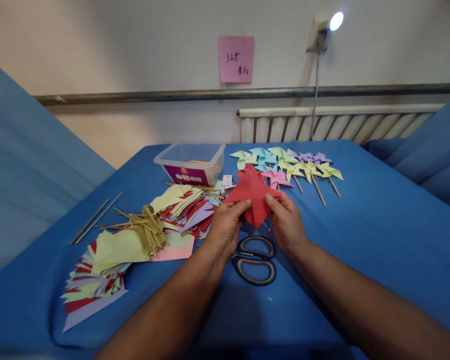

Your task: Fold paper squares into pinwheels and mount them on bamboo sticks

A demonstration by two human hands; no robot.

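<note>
Both hands hold a folded red paper (252, 194) above the blue table (378, 230). My left hand (225, 227) pinches its lower left edge. My right hand (287, 220) pinches its right side with thumb and fingers. Black-handled scissors (255, 259) lie on the cloth just below and between my wrists. A row of finished paper pinwheels (290, 167) on wooden sticks lies behind the red paper.
Stacks of coloured paper squares (183, 207) and another fanned stack (97, 272) lie at the left, with a bundle of wooden sticks (150, 230) between them. A clear plastic box (191, 162) stands at the back. Two loose sticks (95, 217) lie far left.
</note>
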